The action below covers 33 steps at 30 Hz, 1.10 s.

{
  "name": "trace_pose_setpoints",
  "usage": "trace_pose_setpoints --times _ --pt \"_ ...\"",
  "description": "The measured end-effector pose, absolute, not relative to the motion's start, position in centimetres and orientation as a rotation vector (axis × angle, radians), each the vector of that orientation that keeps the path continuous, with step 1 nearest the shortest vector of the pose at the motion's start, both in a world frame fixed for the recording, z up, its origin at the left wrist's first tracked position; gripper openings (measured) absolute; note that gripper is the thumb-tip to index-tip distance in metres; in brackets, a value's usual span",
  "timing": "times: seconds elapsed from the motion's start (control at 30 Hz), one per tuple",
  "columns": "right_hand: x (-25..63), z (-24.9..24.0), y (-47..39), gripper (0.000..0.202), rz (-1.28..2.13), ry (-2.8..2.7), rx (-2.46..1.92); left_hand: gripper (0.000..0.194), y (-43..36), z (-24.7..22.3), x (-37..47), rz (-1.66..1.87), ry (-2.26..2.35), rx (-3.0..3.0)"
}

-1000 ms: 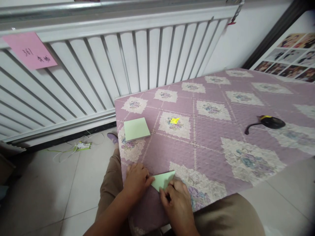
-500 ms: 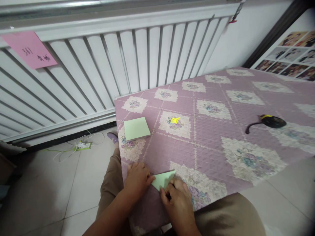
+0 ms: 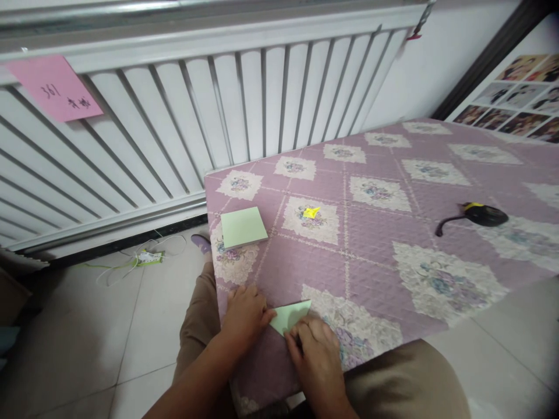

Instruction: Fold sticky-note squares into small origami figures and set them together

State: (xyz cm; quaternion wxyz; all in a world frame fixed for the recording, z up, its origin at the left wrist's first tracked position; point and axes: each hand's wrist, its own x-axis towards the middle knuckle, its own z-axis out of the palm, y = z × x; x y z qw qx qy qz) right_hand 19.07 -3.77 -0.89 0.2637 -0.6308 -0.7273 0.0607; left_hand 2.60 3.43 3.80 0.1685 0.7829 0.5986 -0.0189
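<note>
A pale green paper (image 3: 290, 315), folded to a triangle, lies flat near the table's front left corner. My left hand (image 3: 247, 314) rests on the cloth with its thumb on the paper's left corner. My right hand (image 3: 317, 355) has its fingers curled together on the paper's right part, and its fingertips partly cover that edge. Farther back, a stack of square green paper (image 3: 243, 227) sits by the table's left edge. A small folded yellow paper piece (image 3: 311, 213) is to the right of the stack.
The table has a purple flowered cloth (image 3: 314, 262). A black and yellow object (image 3: 485, 215) with a curved stem lies at the right. Behind stands a white radiator (image 3: 271, 105) with a pink note (image 3: 55, 88). A power strip (image 3: 149, 258) with cables is on the floor.
My right hand's fingers have shifted very slightly on the folded paper. Otherwise both hands and the paper hold nearly the same place.
</note>
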Motion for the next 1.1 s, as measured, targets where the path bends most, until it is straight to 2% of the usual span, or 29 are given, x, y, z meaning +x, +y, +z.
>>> trace_pose_setpoints --times 0.13,0.3,0.83,1.1 --pt "19.1 -1.0 -3.9 0.007 0.238 -1.985 -1.65 0.024 3.5 3.8 2.5 -0.062 1.679 2.247" --pt "18.9 -0.9 -3.9 0.016 0.183 -2.058 -1.562 0.025 3.5 3.7 2.4 -0.054 1.668 2.266" --pt "20.0 -0.8 -5.0 0.025 -0.062 -2.263 -1.35 0.028 3.6 3.3 2.0 -0.01 1.65 2.282" --pt "19.8 -1.1 -5.0 0.024 -0.078 -2.264 -1.362 0.015 4.0 3.9 0.2 -0.042 1.52 2.286"
